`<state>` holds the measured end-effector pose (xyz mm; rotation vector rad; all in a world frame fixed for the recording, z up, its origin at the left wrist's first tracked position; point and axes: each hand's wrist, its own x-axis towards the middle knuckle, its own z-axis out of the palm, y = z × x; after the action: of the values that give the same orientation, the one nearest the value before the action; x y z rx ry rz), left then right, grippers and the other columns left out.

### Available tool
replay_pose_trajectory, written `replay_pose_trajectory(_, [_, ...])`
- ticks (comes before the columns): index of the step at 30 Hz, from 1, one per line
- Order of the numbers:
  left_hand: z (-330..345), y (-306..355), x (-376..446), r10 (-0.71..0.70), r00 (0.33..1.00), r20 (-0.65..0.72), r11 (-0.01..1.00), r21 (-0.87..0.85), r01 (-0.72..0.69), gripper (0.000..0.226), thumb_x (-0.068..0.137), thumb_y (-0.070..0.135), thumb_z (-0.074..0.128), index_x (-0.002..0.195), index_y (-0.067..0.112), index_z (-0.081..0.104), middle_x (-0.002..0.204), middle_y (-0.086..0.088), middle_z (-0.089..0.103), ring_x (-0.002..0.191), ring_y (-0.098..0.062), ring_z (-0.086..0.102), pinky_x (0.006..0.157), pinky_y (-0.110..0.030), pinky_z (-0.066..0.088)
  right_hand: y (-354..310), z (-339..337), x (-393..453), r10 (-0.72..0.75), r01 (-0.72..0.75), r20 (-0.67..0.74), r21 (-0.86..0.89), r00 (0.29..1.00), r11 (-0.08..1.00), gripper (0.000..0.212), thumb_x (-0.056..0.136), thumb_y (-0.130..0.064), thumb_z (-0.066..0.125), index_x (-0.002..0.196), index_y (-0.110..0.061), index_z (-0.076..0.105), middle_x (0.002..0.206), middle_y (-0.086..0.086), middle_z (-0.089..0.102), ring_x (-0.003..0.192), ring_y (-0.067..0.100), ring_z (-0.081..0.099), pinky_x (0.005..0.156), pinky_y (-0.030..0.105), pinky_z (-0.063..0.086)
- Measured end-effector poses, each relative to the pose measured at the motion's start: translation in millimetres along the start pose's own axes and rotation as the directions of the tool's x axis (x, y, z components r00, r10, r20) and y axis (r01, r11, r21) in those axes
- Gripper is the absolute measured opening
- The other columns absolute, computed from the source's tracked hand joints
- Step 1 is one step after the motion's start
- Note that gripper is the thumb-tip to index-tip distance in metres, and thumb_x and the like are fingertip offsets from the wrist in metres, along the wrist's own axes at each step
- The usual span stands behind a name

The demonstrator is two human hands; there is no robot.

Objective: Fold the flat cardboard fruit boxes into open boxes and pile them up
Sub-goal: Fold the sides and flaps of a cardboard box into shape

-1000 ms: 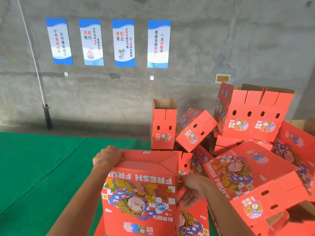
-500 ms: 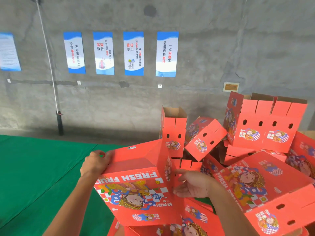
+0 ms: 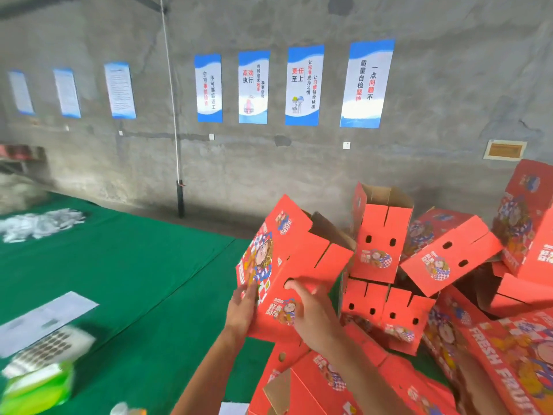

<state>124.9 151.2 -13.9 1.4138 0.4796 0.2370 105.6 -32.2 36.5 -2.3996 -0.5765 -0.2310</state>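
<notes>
A: Big stuff first, what's there?

B: Concrete wall (image 3: 419, 163) w/ blue posters (image 3: 302, 85) behind, green mat (image 3: 125, 265) covering the floor on the left, and a heap of red boxes (image 3: 449, 259) on the right, tumbled at all angles up against the wall.

A: Why tumbled?

B: My guess: they get dropped on as they're finished, not stacked square. Most lie on a side or corner, leaning on each other.

A: And the one being worked?

B: Held box (image 3: 287, 265) is up at the heap's left edge, tilted, open top aimed up and right toward the wall. Looks folded already, so I'd say it's on its way onto the pile.

A: Hands?

B: Left hand (image 3: 242, 310) lies flat on the printed left face, fingers straight, pressing not wrapping. Right hand (image 3: 311, 313) is spread on the holed end face, index finger at a vent hole. Blurry, can't tell if the tip hooks in. Two palms squeezing from adjacent sides, prob. to steer it w/o crushing it.

A: Anything inside the boxes?

B: Those whose openings face the camera show bare brown card, nothing in them. Others face away, can't tell.

A: Small bits?

B: White sheet (image 3: 45, 319) bottom left, green item (image 3: 39, 390) below it, too smeared to name.
</notes>
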Motion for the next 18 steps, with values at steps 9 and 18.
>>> replay_pose_trajectory(9, [-39.3, -43.4, 36.6, -0.203, 0.949, 0.243, 0.882, -0.375, 0.285, 0.096, 0.096, 0.077, 0.013, 0.134, 0.006, 0.064, 0.129, -0.027, 0.065, 0.12, -0.041, 0.063, 0.103, -0.048, 0.051, -10.6, 142.4, 16.1, -0.026, 0.064, 0.178, -0.211, 0.984, 0.975, 0.058, 0.094, -0.018, 0.053, 0.143, -0.048, 0.046, 0.155, 0.016, 0.015, 0.15, 0.034, 0.022, 0.113, 0.034, 0.039])
replay_pose_trajectory(18, [-96.0, -91.8, 122.9, -0.182, 0.983, -0.019, 0.951, -0.257, 0.171, 0.084, 0.097, 0.076, 0.024, 0.123, 0.012, 0.072, 0.114, -0.018, 0.074, 0.109, -0.034, 0.07, 0.101, -0.049, 0.053, -12.9, 254.5, 59.6, 0.014, 0.029, 0.209, -0.202, 0.978, 0.979, 0.074, 0.089, -0.007, 0.051, 0.148, -0.048, 0.034, 0.143, 0.012, 0.017, 0.142, 0.036, 0.033, 0.088, 0.04, 0.058])
